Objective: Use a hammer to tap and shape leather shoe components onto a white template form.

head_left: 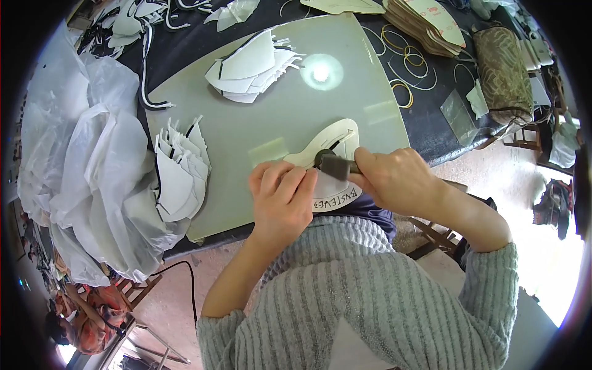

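Note:
My right hand (394, 179) is closed round the handle of a small hammer (335, 166). Its dark head is over a cream, curved pattern board (336, 134), which lies at the near edge of the glass-like work sheet (234, 157). Dark handwriting runs along the board's near side, and a short black strip shows beside the hammer head. With bent fingers, my left hand (280, 200) presses on the left side of the board and on a pale piece over it. What lies under those fingertips is hidden.
White cut pieces with black edging form a far stack (246, 68) and a left stack (182, 172). Plastic sheeting (92, 154) bulges at the left. Thin cord loops (416, 58), tan boards (425, 24) and a patterned roll (502, 74) lie far right. Another person (92, 320) sits lower left.

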